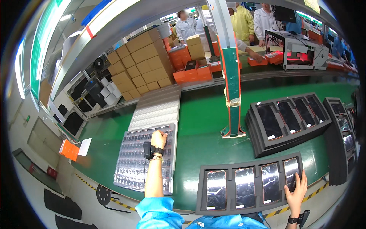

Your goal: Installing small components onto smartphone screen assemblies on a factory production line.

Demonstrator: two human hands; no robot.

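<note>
My left hand (159, 139) reaches over a clear plastic tray (119, 168) filled with rows of small dark parts (134, 154). Its fingers are curled together at the tray's far part, and what they pinch, if anything, is hidden. On the near right lies a black foam tray (231, 166) with several smartphones in its slots, screens up. My right hand (297, 191) rests with fingers stretched and apart on the rightmost smartphone (290, 170) and the tray's right edge. The other smartphones (245, 187) lie side by side to the left of it.
More foam trays with phones stand stacked (263, 143) at the right. A green post (231, 91) rises from the green bench (202, 129). White empty-looking trays (156, 108) lie beyond the parts tray. Cardboard boxes (141, 61) and orange boxes (192, 74) stand behind. Several co-workers (244, 23) are across the bench.
</note>
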